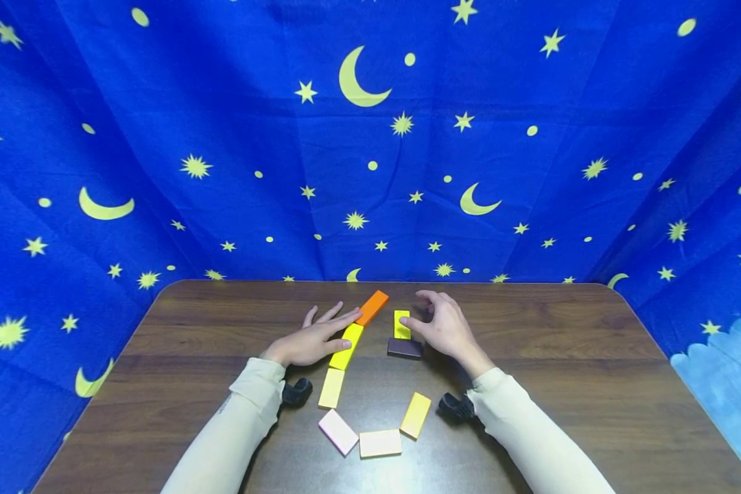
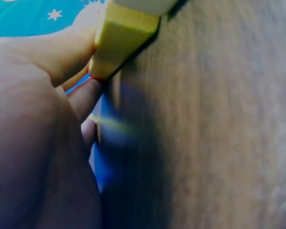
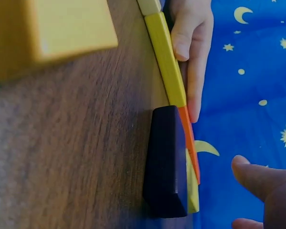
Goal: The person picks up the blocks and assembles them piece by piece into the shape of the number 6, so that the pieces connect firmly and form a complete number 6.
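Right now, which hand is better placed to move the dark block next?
Probably the right hand: it's beside the dark block and appears to hold nothing. The left hand is farther off, its thumb at the yellow block adjoining the orange block.

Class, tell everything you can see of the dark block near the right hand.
The dark block is a near-black rectangular bar with straight edges and smooth-looking faces, perhaps painted wood. It rests on the table, its length running left to right in the head view. Its far side lies against or near one end of a yellow block; contact is unclear. The right hand is beside it, not gripping it.
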`<state>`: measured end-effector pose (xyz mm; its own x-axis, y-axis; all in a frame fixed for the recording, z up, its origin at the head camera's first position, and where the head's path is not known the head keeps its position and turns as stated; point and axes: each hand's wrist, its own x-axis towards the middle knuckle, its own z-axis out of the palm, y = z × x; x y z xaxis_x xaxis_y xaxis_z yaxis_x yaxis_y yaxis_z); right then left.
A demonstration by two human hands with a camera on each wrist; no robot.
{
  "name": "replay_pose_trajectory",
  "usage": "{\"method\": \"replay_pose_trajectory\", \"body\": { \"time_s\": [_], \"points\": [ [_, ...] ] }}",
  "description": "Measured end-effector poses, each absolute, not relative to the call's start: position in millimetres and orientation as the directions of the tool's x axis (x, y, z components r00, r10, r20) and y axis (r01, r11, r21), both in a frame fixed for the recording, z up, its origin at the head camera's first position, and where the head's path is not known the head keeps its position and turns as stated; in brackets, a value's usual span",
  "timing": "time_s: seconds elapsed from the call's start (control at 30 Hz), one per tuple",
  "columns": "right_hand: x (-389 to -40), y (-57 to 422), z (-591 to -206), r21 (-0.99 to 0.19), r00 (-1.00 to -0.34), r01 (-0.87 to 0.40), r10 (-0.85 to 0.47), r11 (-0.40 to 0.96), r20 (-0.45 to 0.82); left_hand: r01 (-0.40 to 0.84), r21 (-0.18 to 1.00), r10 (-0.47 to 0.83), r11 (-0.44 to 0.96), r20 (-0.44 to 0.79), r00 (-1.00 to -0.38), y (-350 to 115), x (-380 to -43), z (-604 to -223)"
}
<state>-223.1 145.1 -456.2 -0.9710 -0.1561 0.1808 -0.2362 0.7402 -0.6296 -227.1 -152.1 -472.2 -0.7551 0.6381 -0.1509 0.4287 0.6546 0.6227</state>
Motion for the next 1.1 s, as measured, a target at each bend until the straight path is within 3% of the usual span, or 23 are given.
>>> {"method": "replay_pose_trajectory", "body": {
  "time_s": [0.2, 0.67, 1.1],
  "points": [
    [-231, 142, -461, -0.641, -0.967, -0.254, -0.180, 0.724, 0.180, 0.419, 0.626, 0.634, 0.657, -0.160, -0.756, -152, -226, -471],
    [-234, 135, -466, -0.590, -0.972, -0.209, -0.230, 0.780, 0.040, 0.414, 0.614, 0.624, 0.672, -0.169, -0.763, -151, -227, -472],
    [-236, 138, -468, -0.558, -0.969, -0.232, -0.239, 0.797, 0.061, 0.426, 0.597, 0.625, 0.680, -0.169, -0.762, -151, -228, -473]
  ]
}}
